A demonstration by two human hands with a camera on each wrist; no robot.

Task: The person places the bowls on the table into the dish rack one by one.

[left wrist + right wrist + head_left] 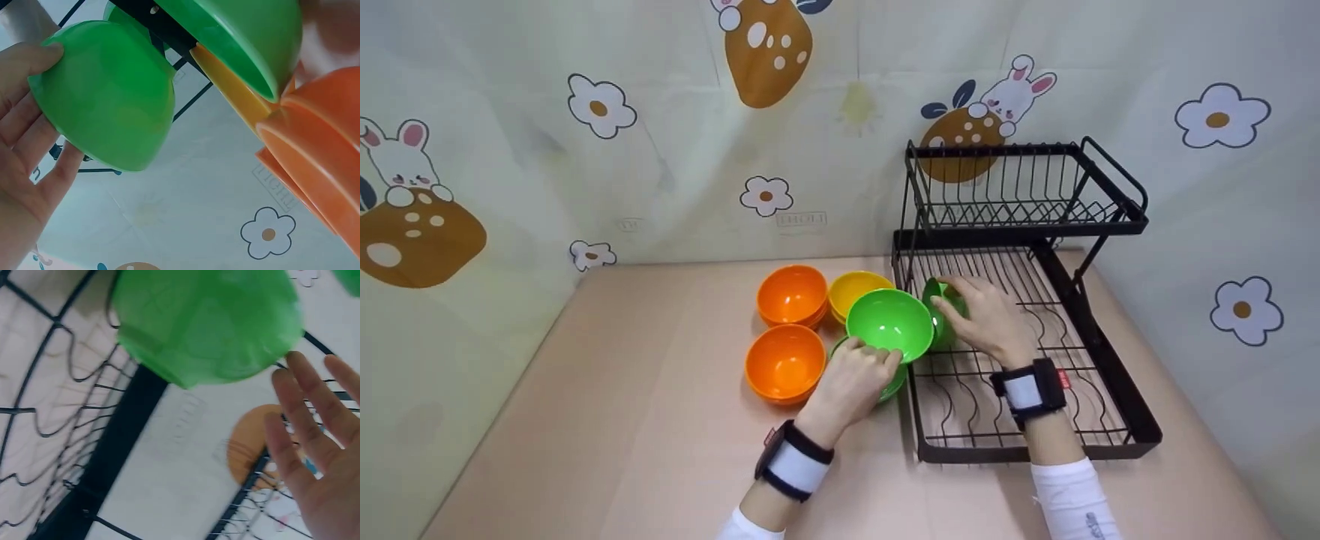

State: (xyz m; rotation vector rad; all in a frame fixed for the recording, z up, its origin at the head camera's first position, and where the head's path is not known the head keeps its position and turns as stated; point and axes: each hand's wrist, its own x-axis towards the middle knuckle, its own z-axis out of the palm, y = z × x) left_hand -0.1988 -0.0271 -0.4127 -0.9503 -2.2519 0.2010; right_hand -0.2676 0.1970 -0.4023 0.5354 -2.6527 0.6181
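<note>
My left hand (855,375) grips a green bowl (889,324) by its near rim. In the left wrist view the thumb lies on the outside of that green bowl (107,98). Its hollow faces up toward me in the head view. Below it more green bowl (894,386) shows, partly hidden by the hand. On the left side of the black dish rack (1039,453), another green bowl (941,334) is stood on its side. My right hand (986,315) is at this bowl, its straight, spread fingers (306,410) close to the bowl's edge in the right wrist view.
Left of the green bowls are two groups of orange bowls (791,296), with the nearer orange bowl (785,362) in front. Yellow bowls (859,289) sit behind the held bowl. Above the rack's rear rises an upper wire shelf (1027,236). A patterned curtain (682,165) hangs behind the table.
</note>
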